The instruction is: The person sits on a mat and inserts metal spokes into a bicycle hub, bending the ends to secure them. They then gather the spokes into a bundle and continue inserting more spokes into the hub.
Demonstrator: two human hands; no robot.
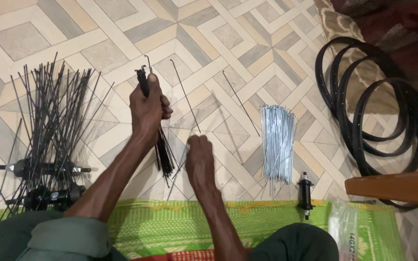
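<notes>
Spoke bundle (163, 150) partly hidden, left hand (147, 108)

One head camera looks steeply down, close over the hands (170, 130), onto the floor (97, 29) ahead of the knees.

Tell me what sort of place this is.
Probably an informal bicycle wheel-building spot on a tiled floor: black rims, a bundle of silver spokes, a loose hub, and the left hand gripping black spokes.
</notes>
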